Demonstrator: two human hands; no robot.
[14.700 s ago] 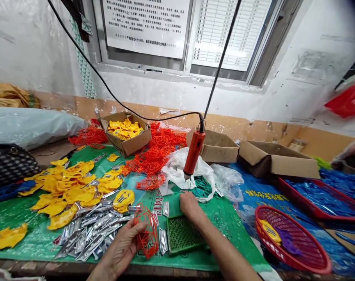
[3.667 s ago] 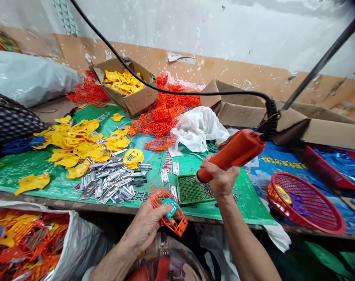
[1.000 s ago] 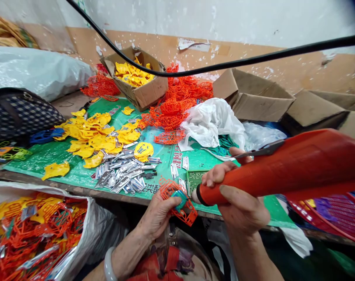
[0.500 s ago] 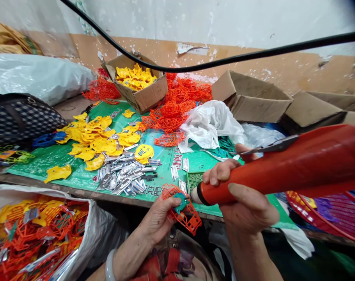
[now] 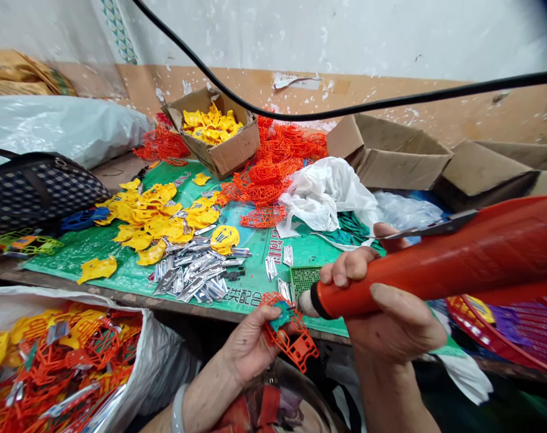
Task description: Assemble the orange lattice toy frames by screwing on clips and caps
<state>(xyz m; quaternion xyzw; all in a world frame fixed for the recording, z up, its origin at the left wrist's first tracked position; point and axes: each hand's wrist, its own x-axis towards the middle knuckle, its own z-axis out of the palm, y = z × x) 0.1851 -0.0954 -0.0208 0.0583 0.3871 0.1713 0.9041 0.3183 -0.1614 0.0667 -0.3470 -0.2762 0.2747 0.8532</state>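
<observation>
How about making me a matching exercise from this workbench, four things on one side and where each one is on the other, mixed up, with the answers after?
Things:
1. Power tool
2. Teal piece
3. White sack
4. Checked bag

Places:
A. Below the table, at the left, full of mixed plastic pieces
B. In the right hand
C. On the table, at the far left
D. In the left hand, with the orange frame

Right pairs: 1-B, 2-D, 3-A, 4-C.
</observation>
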